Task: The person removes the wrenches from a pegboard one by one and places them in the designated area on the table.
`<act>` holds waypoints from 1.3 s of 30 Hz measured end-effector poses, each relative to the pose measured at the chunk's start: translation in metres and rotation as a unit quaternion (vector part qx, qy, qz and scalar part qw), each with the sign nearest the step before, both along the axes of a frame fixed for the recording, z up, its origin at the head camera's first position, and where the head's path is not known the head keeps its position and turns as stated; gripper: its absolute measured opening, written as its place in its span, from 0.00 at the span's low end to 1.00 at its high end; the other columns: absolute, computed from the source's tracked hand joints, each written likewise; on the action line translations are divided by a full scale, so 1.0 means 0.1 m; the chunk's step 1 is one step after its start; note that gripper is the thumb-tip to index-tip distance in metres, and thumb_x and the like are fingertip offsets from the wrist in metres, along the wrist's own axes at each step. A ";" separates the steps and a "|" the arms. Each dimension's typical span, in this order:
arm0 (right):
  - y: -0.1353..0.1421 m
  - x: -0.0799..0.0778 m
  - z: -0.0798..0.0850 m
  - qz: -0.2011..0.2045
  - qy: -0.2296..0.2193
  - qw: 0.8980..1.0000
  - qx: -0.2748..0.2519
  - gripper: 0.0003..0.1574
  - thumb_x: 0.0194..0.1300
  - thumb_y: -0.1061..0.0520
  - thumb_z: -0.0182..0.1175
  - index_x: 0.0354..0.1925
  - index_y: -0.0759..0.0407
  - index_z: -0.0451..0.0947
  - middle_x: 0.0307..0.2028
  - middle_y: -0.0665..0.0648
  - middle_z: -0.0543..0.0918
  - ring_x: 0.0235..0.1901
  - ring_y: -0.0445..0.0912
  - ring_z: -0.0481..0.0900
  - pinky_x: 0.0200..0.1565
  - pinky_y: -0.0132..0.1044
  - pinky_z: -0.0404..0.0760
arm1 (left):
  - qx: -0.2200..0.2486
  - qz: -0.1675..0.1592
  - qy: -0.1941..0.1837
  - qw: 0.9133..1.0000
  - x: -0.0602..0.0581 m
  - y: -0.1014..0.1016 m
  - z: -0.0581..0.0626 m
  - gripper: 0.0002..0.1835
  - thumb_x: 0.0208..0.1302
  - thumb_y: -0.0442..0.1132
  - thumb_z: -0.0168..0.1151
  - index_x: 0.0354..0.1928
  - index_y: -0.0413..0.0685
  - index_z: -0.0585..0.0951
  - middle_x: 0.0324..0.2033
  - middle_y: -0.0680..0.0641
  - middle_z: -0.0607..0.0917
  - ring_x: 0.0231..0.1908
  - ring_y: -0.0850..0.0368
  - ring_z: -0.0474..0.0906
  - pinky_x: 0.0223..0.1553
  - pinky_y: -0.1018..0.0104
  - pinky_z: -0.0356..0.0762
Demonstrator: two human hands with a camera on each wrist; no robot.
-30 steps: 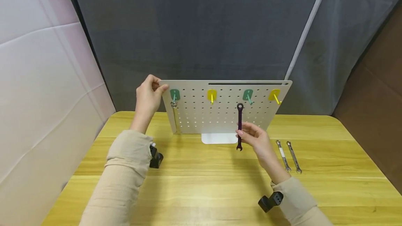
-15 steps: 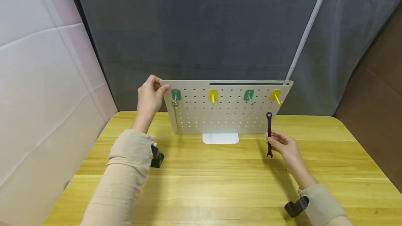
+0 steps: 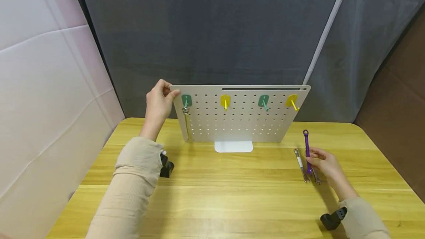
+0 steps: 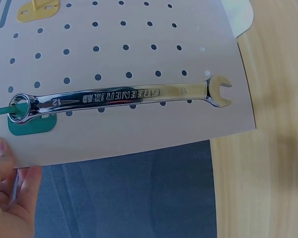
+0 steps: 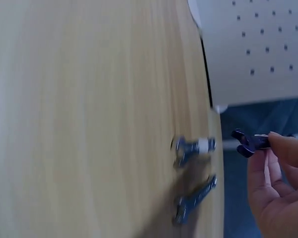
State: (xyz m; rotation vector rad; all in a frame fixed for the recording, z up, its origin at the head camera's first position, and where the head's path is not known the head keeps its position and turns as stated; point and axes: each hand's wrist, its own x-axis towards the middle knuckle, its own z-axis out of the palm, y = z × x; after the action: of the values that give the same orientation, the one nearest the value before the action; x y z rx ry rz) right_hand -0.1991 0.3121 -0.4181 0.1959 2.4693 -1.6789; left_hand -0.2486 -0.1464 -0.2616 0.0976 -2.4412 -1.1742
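Note:
My left hand [image 3: 157,105] pinches the upper left corner of a white pegboard [image 3: 234,126] standing on the table. From the green hook [image 4: 32,125] beside that hand hangs a chrome combination wrench [image 4: 119,95], its ring end over the peg. At the right, my right hand [image 3: 327,163] holds a purple combination wrench [image 3: 307,146] upright between thumb and fingers, ring end up, clear of the board. Below it lie two silver wrenches on the table: one with a white band [image 3: 299,162], the other [image 3: 316,177] partly hidden behind the purple one.
Along the board's top are another green hook [image 3: 263,101], a yellow hook [image 3: 225,101] between the green ones and a yellow hook [image 3: 292,101] at the right end, all bare. The board's white foot [image 3: 234,146] rests on the wooden table [image 3: 212,202]. Dark cloth [image 3: 212,28] hangs behind.
My right hand has carried the purple wrench rightward and lower, from in front of the board to over the silver wrenches. The left hand keeps its grip on the corner.

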 end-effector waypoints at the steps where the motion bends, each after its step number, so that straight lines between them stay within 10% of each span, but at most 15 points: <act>1: 0.04 0.00 -0.01 -0.001 -0.005 1.000 0.004 0.38 0.69 0.61 0.54 0.69 0.77 0.50 0.32 0.31 0.76 0.32 0.25 0.76 0.39 0.22 0.79 | 0.000 0.000 0.001 1.000 0.00 0.00 0.00 0.15 0.66 0.40 0.59 0.46 0.35 0.72 0.43 0.36 0.80 0.43 0.45 0.75 0.46 0.56 0.74; 12: 0.38 0.01 -0.08 0.002 -0.063 0.997 0.037 0.38 0.68 0.65 0.53 0.67 0.82 0.48 0.35 0.39 0.81 0.31 0.26 0.77 0.38 0.26 0.81 | -0.003 0.000 0.005 1.000 -0.01 -0.01 -0.01 0.15 0.66 0.40 0.59 0.46 0.35 0.72 0.42 0.36 0.80 0.43 0.44 0.75 0.46 0.56 0.73; 25: 0.51 0.04 -0.12 0.010 -0.069 0.993 0.098 0.34 0.67 0.67 0.51 0.64 0.85 0.52 0.51 0.77 0.75 0.33 0.30 0.78 0.41 0.34 0.83 | 0.000 -0.002 0.009 1.000 -0.02 0.00 0.00 0.15 0.66 0.39 0.59 0.46 0.34 0.72 0.42 0.35 0.80 0.43 0.44 0.76 0.46 0.56 0.74; 39: 0.47 0.02 -0.11 -0.009 -0.076 0.990 0.122 0.32 0.65 0.69 0.54 0.62 0.86 0.56 0.52 0.81 0.73 0.33 0.37 0.80 0.37 0.35 0.83 | 0.004 0.001 0.007 1.000 -0.02 0.02 -0.01 0.14 0.66 0.39 0.59 0.46 0.35 0.72 0.40 0.37 0.79 0.41 0.46 0.74 0.44 0.58 0.72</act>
State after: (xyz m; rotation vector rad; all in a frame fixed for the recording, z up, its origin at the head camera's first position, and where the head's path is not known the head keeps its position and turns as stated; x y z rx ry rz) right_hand -0.1975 0.3590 -0.4294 0.3621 2.5556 -1.3089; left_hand -0.2509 -0.1443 -0.2626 0.0934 -2.4250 -1.1803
